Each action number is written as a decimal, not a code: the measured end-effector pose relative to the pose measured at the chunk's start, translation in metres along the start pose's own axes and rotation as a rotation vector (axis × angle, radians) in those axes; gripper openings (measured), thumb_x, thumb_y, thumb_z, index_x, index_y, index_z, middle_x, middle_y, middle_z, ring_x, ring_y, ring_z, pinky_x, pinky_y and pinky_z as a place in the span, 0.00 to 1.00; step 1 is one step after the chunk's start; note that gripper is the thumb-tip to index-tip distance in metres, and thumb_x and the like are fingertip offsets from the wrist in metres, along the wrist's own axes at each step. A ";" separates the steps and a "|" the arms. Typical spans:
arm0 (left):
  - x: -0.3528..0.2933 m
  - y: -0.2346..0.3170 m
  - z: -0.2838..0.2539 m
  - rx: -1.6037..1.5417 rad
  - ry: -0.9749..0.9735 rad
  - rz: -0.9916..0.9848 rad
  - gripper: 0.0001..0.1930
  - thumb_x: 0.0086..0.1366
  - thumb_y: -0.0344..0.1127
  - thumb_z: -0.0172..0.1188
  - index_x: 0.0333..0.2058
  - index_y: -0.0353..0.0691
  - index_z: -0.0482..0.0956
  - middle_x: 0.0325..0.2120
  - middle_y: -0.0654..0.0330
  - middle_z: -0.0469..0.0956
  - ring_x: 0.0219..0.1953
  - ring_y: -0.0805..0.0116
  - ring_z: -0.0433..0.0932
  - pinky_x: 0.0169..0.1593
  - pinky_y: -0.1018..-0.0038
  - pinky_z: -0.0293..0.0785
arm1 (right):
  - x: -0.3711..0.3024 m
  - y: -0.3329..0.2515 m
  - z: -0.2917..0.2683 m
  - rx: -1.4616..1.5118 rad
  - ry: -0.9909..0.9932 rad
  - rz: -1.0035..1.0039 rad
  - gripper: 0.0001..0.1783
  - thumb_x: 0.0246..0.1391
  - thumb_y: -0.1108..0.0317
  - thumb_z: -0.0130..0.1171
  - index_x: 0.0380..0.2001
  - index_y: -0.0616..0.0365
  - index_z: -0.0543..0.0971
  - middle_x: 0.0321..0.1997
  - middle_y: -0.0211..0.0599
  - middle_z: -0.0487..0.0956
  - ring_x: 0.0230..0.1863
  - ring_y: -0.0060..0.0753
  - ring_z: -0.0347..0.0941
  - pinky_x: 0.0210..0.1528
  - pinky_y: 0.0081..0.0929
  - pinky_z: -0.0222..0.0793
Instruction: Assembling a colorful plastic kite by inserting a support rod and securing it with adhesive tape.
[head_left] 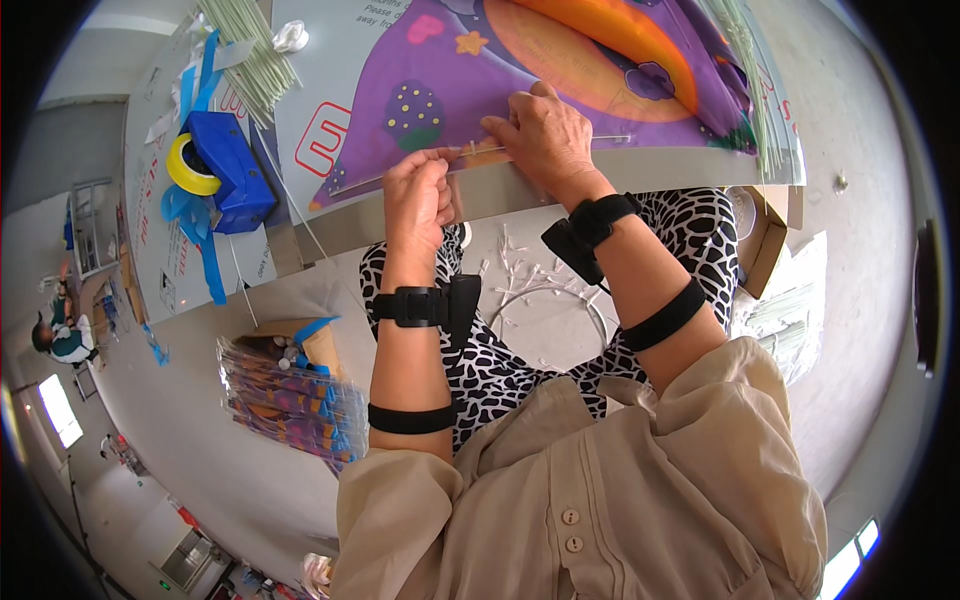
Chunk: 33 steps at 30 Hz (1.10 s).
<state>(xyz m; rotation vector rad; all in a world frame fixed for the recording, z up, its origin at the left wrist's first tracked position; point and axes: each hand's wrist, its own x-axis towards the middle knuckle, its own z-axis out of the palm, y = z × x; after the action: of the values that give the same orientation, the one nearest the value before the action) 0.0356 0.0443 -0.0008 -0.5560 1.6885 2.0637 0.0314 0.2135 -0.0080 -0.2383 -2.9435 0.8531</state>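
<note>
A purple printed fabric sheet (380, 145) with an orange panel (545, 50) lies on the table before me. Along its near edge runs a thin pale rod (612, 138). My left hand (418, 200) is closed at this edge, thumb and forefinger pinching the rod. Just to the right, my right hand (545, 135) rests over the fabric with its fingers curled in. Whatever those fingers hold is hidden beneath them. A small light clip-like piece shows on the rod between the two hands.
A blue tape dispenser (230, 170) with yellow tape stands at the left. Bundles of thin rods (250, 60) lie at the far left and right (765, 120). Below are a box of packaged pieces (290, 390), an open carton (770, 235) and scattered white bits (520, 262). Another person (65, 335) is far left.
</note>
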 end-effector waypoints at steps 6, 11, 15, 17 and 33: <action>-0.001 0.001 0.003 0.013 0.026 0.014 0.07 0.58 0.24 0.49 0.31 0.32 0.77 0.12 0.75 0.58 0.11 0.87 0.51 0.13 0.83 0.43 | -0.002 -0.005 -0.006 0.006 -0.080 0.027 0.28 0.39 0.42 0.66 0.31 0.59 0.81 0.39 0.45 0.74 0.37 0.47 0.77 0.35 0.43 0.72; 0.000 -0.002 0.007 0.038 0.053 0.025 0.07 0.58 0.24 0.49 0.31 0.32 0.77 0.13 0.73 0.61 0.11 0.87 0.52 0.13 0.83 0.44 | -0.009 -0.009 0.000 -0.038 0.040 -0.030 0.38 0.29 0.38 0.71 0.33 0.63 0.78 0.39 0.45 0.73 0.38 0.47 0.77 0.38 0.40 0.74; 0.000 -0.005 0.009 0.116 0.071 0.053 0.07 0.61 0.25 0.49 0.34 0.33 0.76 0.14 0.74 0.61 0.11 0.88 0.52 0.13 0.84 0.44 | -0.009 -0.014 -0.003 -0.077 -0.006 -0.013 0.40 0.27 0.38 0.72 0.33 0.64 0.77 0.38 0.44 0.73 0.39 0.46 0.77 0.38 0.39 0.74; 0.001 -0.006 0.009 0.131 0.079 0.073 0.06 0.61 0.25 0.50 0.34 0.33 0.76 0.14 0.74 0.61 0.12 0.88 0.53 0.13 0.84 0.44 | -0.010 -0.014 -0.002 -0.084 0.009 -0.025 0.40 0.27 0.38 0.72 0.33 0.64 0.76 0.38 0.44 0.73 0.40 0.46 0.76 0.39 0.39 0.74; -0.026 -0.032 0.012 1.640 0.171 0.755 0.33 0.64 0.50 0.54 0.64 0.47 0.57 0.66 0.48 0.51 0.67 0.48 0.49 0.63 0.45 0.49 | -0.045 0.019 -0.007 -0.046 0.051 -0.355 0.31 0.50 0.53 0.59 0.57 0.50 0.68 0.67 0.40 0.58 0.67 0.42 0.53 0.65 0.47 0.48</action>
<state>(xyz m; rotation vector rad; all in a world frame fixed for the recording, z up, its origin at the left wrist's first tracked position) 0.0741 0.0604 -0.0106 0.5349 3.1228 0.2478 0.0790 0.2255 -0.0135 0.2506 -2.8319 0.7171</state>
